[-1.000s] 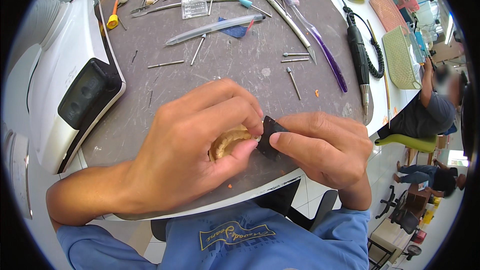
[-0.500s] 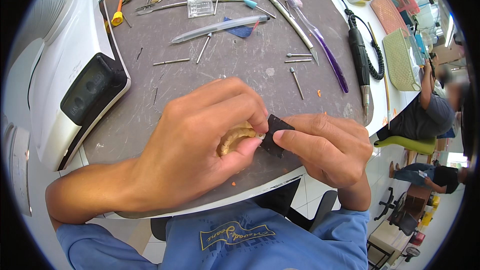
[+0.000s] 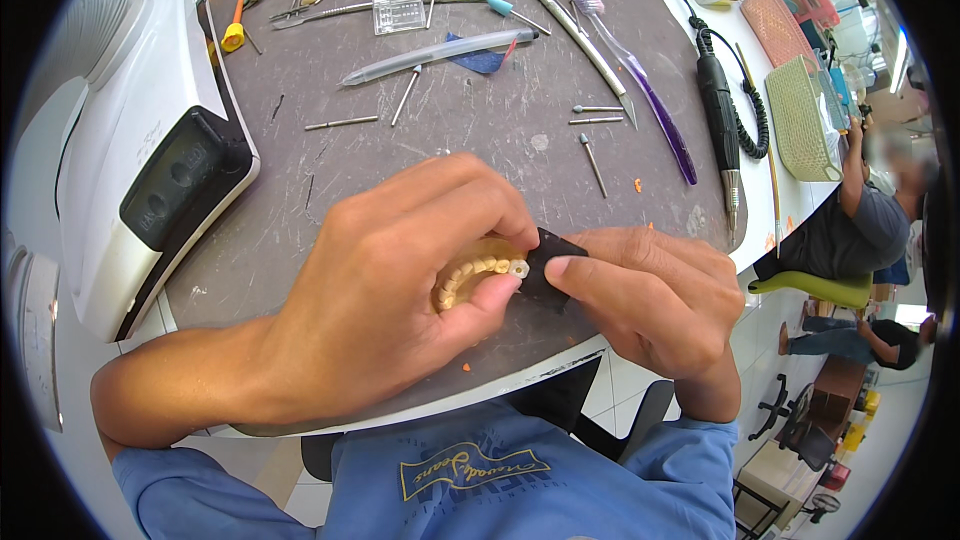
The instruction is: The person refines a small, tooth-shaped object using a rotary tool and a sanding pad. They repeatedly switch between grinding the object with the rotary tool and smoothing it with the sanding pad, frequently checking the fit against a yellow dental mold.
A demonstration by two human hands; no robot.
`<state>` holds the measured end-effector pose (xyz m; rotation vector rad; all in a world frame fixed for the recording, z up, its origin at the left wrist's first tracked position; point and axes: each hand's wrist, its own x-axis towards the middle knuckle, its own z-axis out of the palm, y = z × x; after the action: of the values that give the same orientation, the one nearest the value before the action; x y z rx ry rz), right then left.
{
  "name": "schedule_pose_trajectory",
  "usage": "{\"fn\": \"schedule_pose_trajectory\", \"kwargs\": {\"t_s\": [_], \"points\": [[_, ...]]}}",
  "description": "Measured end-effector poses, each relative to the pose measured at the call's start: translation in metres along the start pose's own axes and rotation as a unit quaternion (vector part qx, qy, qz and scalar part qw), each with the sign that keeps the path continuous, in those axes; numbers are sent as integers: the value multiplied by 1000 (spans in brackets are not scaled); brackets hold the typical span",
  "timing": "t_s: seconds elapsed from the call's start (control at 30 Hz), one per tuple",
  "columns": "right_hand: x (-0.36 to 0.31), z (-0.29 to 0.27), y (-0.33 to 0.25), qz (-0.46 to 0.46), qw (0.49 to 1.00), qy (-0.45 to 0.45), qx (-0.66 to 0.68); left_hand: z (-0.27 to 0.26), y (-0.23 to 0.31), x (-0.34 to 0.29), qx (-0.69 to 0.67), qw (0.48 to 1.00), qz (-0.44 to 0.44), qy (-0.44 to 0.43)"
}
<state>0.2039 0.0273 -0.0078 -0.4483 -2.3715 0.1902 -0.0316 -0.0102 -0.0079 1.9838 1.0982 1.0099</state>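
My left hand (image 3: 400, 250) is closed around a cream dental cast (image 3: 449, 288), with the thumb and fingers curled about the tooth row. A small whitish crown-like tooth (image 3: 518, 268) with a dark spot on top stands at the end of the row, just beyond my left thumb tip. My right hand (image 3: 660, 290) pinches a small black sheet (image 3: 545, 292) between thumb and fingers. The sheet sits right beside the whitish tooth; whether they touch, I cannot tell. Much of the cast is hidden by my left hand.
Left stands a white machine (image 3: 185, 60) with a hose. Beyond my hands lie a clear tube (image 3: 435, 58), a knife (image 3: 590, 48), a purple toothbrush (image 3: 655, 105) and several burs (image 3: 593, 165). A black corded handpiece (image 3: 716, 110) and green basket (image 3: 797, 125) are right. A person (image 3: 860, 205) sits farther off.
The cast has tilted slightly in my left hand, so the tooth row and whitish tooth show more. The black sheet has barely shifted. A person in the background has changed posture.
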Motion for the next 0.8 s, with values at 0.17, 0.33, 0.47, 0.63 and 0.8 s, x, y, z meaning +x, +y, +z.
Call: {"fn": "schedule_pose_trajectory", "kwargs": {"t_s": [0.17, 0.33, 0.47, 0.63, 0.8], "points": [[-2, 0, -2, 7, 1000, 4, -2, 0, -3, -1, 5, 1000, 11, -2], [-1, -1, -4, 26, 1000, -9, 9, -1, -3, -1, 7, 1000, 17, -4], [-1, -3, -4, 24, 1000, -13, 5, -1, -3, -1, 9, 1000, 18, -8], [-1, -4, -4, 25, 999, -19, 2, -2, -3, 0, 15, 1000, 19, -11], [-4, 1, 3, -10, 1000, 12, -2, -1, -4, 0, 13, 1000, 25, -10]]}}
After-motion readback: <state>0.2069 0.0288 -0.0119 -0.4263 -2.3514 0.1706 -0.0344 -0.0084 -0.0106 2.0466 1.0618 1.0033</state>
